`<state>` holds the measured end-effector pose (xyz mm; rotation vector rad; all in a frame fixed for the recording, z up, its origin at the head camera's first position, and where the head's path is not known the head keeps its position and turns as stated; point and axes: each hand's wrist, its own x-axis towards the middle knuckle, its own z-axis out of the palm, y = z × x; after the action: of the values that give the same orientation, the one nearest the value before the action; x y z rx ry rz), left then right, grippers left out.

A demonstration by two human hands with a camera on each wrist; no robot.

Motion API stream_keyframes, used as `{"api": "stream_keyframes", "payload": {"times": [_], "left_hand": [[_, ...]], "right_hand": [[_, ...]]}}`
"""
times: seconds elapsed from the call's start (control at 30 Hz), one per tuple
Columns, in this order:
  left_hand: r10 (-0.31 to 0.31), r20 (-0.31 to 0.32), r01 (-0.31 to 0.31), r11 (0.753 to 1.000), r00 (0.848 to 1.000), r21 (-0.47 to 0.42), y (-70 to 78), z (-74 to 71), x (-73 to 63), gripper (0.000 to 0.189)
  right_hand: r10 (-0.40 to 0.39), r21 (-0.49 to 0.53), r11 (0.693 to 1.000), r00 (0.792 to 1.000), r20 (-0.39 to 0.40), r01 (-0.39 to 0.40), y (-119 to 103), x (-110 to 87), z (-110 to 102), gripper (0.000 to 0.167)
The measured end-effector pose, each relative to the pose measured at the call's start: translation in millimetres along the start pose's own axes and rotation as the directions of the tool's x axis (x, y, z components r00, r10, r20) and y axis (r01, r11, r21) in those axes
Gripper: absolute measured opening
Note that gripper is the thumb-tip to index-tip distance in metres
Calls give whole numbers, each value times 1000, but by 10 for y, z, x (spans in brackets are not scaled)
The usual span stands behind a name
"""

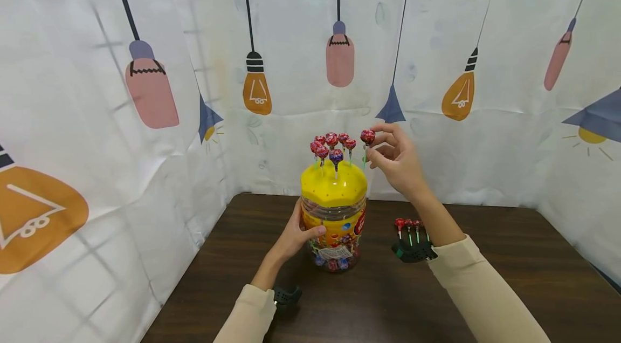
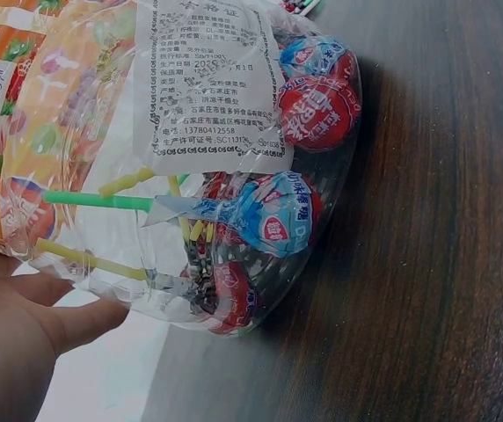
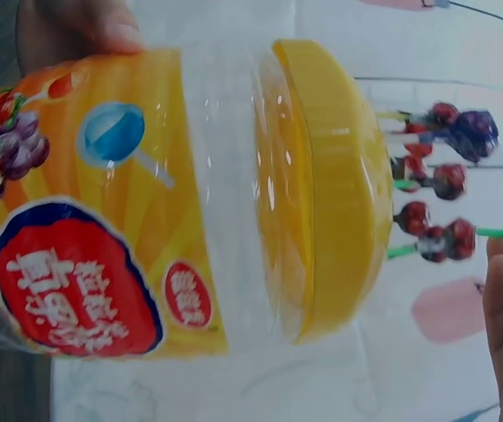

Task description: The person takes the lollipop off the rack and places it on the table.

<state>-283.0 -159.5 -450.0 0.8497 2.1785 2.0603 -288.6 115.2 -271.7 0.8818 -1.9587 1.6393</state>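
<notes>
A clear plastic candy jar (image 1: pixel 335 235) with an orange label stands upright on the dark table. Its yellow lid (image 1: pixel 333 192) carries several lollipops on sticks, mostly red-wrapped, plus one purple lollipop (image 1: pixel 336 156) at the front. My left hand (image 1: pixel 293 235) holds the jar's left side, thumb across the label. In the left wrist view, wrapped lollipops (image 2: pixel 273 215) show through the jar's bottom. Beside the lid's right edge, my right hand (image 1: pixel 397 162) pinches a red lollipop (image 1: pixel 367 137), head up. Its green stick (image 3: pixel 499 232) shows at the fingertips in the right wrist view.
A short row of red lollipops (image 1: pixel 409 223) lies on the wooden table (image 1: pixel 504 256), right of the jar and near my right wrist. Behind the table's far edge hangs a white curtain (image 1: pixel 301 62) printed with lamps and bulbs.
</notes>
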Motion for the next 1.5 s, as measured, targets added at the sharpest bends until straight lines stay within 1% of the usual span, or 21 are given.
{"api": "stream_keyframes", "payload": {"times": [0.23,0.43,0.57,0.77,0.9,1.03,1.2,1.4,1.5], "left_hand": [[4,0,-4,1000,1000,10,0,-6,6,91],[-4,-5,4,1000,1000,15,-1,-5,4,91],[3,1,-3,1000,1000,7,-1,1,6,91],[11,7,-11,1000,1000,0,-6,0,8,92],[19,8,-19,1000,1000,-2,-11,-1,10,91],[23,5,-23,1000,1000,-9,-8,3,8,91],[21,5,-21,1000,1000,-18,1,16,7,90],[8,1,-8,1000,1000,-18,3,14,13,91],[9,4,-9,1000,1000,-19,-1,11,16,91]], "right_hand": [[37,44,998,999,-18,-36,108,-170,-154,42],[128,71,990,991,-26,-126,275,-402,-303,41],[167,77,983,985,-32,-164,436,-570,-417,43],[242,55,969,969,-45,-240,695,-846,-590,43],[292,14,956,955,-58,-291,837,-990,-712,44],[332,29,943,940,-73,-331,948,-1094,-825,46],[360,74,932,928,-92,-354,1066,-1195,-960,46],[385,161,916,918,-100,-366,1181,-1250,-1093,42],[401,178,908,909,-112,-379,1234,-1270,-1143,43]]}}
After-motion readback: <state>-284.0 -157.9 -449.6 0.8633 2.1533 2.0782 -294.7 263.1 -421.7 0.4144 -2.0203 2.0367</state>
